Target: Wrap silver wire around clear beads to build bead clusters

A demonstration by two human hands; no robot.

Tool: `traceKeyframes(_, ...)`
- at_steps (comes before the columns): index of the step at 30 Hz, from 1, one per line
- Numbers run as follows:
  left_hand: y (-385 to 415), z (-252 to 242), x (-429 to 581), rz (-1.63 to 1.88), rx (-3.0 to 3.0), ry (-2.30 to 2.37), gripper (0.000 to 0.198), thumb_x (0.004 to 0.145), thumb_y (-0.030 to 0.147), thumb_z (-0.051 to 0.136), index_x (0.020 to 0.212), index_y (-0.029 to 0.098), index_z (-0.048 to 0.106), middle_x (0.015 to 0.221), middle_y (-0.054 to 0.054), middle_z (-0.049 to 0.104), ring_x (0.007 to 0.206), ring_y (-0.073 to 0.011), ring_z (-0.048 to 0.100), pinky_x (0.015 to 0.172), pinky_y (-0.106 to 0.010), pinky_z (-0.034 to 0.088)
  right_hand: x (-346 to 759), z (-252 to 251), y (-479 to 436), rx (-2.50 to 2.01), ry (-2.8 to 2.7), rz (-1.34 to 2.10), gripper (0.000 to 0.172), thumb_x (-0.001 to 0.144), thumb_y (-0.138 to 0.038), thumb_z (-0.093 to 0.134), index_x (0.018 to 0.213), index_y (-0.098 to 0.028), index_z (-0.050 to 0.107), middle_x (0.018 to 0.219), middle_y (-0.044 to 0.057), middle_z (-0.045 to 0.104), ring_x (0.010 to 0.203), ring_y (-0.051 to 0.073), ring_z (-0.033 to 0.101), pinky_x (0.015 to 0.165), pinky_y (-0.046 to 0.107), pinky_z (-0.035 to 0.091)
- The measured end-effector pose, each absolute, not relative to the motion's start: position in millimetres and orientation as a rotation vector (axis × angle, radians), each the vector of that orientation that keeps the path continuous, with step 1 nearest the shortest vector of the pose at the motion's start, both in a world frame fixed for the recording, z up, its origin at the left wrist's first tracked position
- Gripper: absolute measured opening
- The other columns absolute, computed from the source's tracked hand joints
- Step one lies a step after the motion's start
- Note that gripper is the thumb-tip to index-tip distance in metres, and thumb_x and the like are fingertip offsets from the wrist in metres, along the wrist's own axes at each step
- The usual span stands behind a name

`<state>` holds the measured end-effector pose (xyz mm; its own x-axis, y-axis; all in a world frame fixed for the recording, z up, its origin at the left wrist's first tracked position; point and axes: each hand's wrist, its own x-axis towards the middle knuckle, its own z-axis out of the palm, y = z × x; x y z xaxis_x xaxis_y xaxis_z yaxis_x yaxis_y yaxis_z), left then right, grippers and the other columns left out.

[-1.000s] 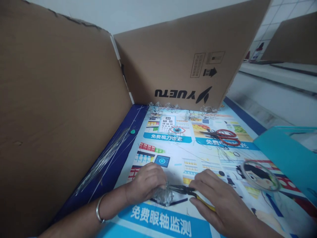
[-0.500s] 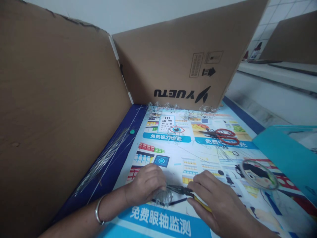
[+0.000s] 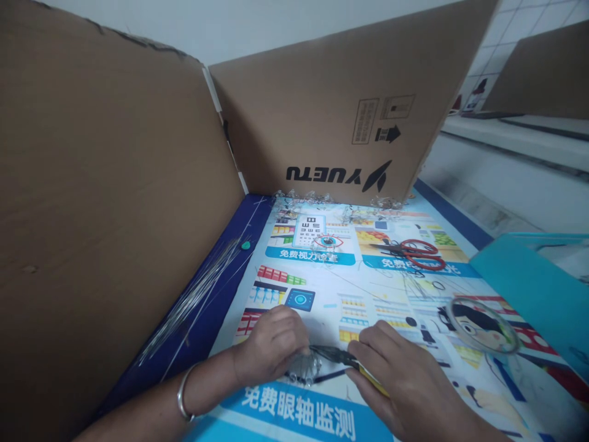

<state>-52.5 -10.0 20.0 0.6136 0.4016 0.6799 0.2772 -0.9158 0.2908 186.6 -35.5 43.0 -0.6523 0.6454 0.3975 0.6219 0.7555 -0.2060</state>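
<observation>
My left hand [image 3: 276,341], with a silver bangle on its wrist, is closed on a small clear beaded wire piece [image 3: 304,368], which hangs below its fingertips over the printed sheet. My right hand [image 3: 396,368] is wrapped round pliers [image 3: 335,355] with yellow handles. The dark jaws point left and reach the top of the beaded piece, beside my left fingertips. Whether the jaws grip a wire is too small to tell.
Red-handled scissors [image 3: 421,253] lie toward the back right, near a clear tape roll [image 3: 482,326]. Thin wires [image 3: 197,294] lie at the left edge beside a green lump [image 3: 245,245]. Cardboard panels [image 3: 322,123] stand behind and left. A turquoise container [image 3: 519,276] is at right.
My right hand and the pliers have shifted very slightly. My left hand stays in nearly the same place, still holding the beaded piece.
</observation>
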Motion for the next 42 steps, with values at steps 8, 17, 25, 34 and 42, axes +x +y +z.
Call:
traceKeyframes(8, -10.2, 18.2, -52.4, 1.186, 2.677, 0.586, 0.012, 0.091, 0.016, 0.04, 0.086, 0.016, 0.05, 0.073, -0.005, 0.061, 0.068, -0.0151, 0.055, 0.068, -0.03, 0.044, 187.2, 42.8, -35.5, -0.984, -2.469, 0.141, 0.008, 0.086, -0.022, 0.05, 0.083, -0.02, 0.058, 0.077, 0.005, 0.058, 0.073, 0.02, 0.05, 0.063, 0.03, 0.04)
traceKeyframes(17, -10.1, 18.9, -52.1, 1.189, 2.642, 0.641, 0.013, 0.092, 0.016, 0.038, 0.085, 0.017, 0.05, 0.073, -0.004, 0.06, 0.068, -0.015, 0.054, 0.065, -0.03, 0.043, 188.3, 42.0, -33.8, -1.003, -2.459, 0.231, 0.007, 0.083, -0.021, 0.053, 0.087, -0.02, 0.06, 0.081, 0.005, 0.058, 0.076, 0.02, 0.051, 0.067, 0.032, 0.042)
traceKeyframes(25, -11.1, 18.7, -50.3, 1.202, 2.642, 0.625, 0.015, 0.092, 0.017, 0.038, 0.083, 0.016, 0.049, 0.071, -0.004, 0.06, 0.067, -0.0143, 0.054, 0.065, -0.029, 0.043, 188.4, 39.5, -34.9, -1.012, -2.453, 0.251, 0.01, 0.085, -0.021, 0.051, 0.088, -0.02, 0.061, 0.08, 0.005, 0.057, 0.075, 0.021, 0.05, 0.066, 0.033, 0.04)
traceKeyframes(34, -10.7, 17.0, -51.4, 1.16, 2.69, 0.623, 0.012, 0.091, 0.016, 0.04, 0.084, 0.016, 0.05, 0.073, -0.004, 0.061, 0.068, -0.0146, 0.054, 0.066, -0.03, 0.044, 189.1, 39.0, -34.8, -1.025, -2.453, 0.288, 0.01, 0.085, -0.02, 0.05, 0.085, -0.02, 0.06, 0.079, 0.005, 0.058, 0.074, 0.02, 0.049, 0.064, 0.031, 0.038)
traceKeyframes(42, -11.5, 21.7, -51.0, 1.128, 2.697, 0.633, 0.011, 0.091, 0.018, 0.041, 0.085, 0.017, 0.05, 0.073, -0.003, 0.061, 0.069, -0.0149, 0.055, 0.067, -0.03, 0.044, 189.1, 37.9, -33.5, -1.03, -2.474, 0.282, 0.011, 0.086, -0.021, 0.049, 0.082, -0.021, 0.059, 0.077, 0.004, 0.057, 0.073, 0.02, 0.05, 0.061, 0.031, 0.037)
